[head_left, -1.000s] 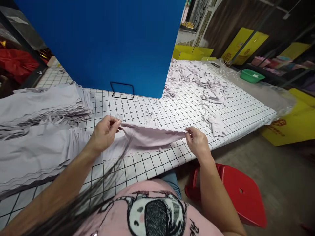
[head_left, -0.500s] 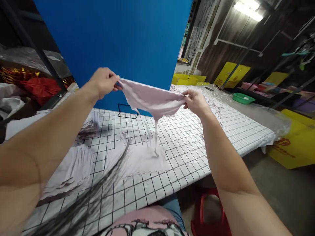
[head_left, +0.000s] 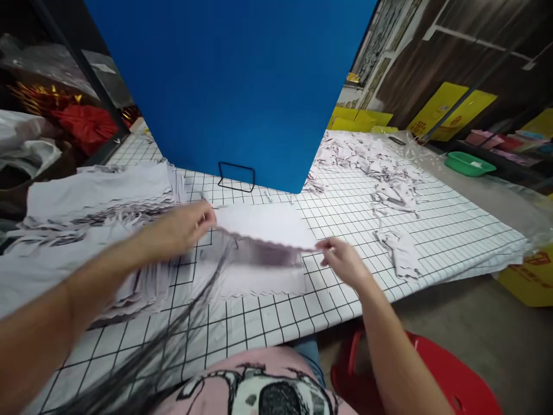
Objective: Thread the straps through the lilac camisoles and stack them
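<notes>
Carefully, my left grip [head_left: 206, 218] and right grip [head_left: 327, 249] pinch the pale cloth [head_left: 268, 223] by its ends above another piece [head_left: 259, 283] on the counter [head_left: 458, 230]; dangling hair [head_left: 211, 282] could get trapped between, uneven tension skew it.

Desk [head_left: 345, 288]: white, black grid. Cloth [head_left: 268, 225] between the fingers: pale lilac-white. Board [head_left: 224, 80] beyond the fingers: solid blue. Stool [head_left: 449, 369] right of the fingers: red.

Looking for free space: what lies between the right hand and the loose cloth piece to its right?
Head view: only checked tablecloth between the right hand and the loose cloth piece.
</notes>
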